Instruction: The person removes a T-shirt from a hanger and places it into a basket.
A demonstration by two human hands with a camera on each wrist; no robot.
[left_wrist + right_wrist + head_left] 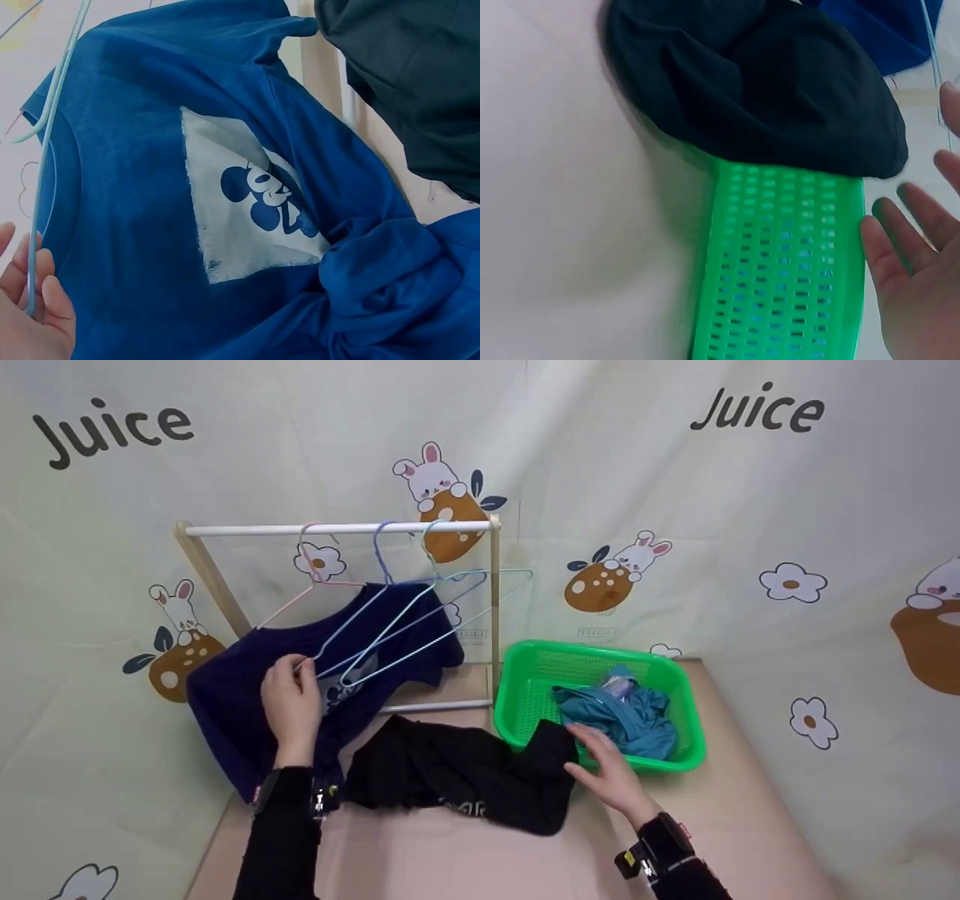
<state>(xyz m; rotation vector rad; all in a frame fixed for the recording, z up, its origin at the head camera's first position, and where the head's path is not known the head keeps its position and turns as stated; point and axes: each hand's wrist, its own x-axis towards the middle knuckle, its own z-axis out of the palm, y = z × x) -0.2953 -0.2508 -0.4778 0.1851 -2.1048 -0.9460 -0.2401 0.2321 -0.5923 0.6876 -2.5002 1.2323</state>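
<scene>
My left hand (292, 701) pinches the lower left corner of a blue hanger (380, 561), which hooks over the rack's top bar. Behind that hand a navy T-shirt (262, 682) with a grey cartoon-mouse print (217, 202) hangs on a pink hanger (286, 605). To the right, a pale teal hanger (391, 630) hangs bare. My right hand (611, 776) has its fingers spread at the front rim of the green basket (694, 720), beside a black garment (465, 765) with pale lettering. Whether the fingertips touch the garment or rim is hard to tell.
A small clothes rack with wooden posts (495, 607) and a white top bar (255, 530) stands at the back left. Crumpled teal clothing (622, 716) lies inside the basket. A printed curtain (637, 472) closes off the back and sides of the table (465, 862).
</scene>
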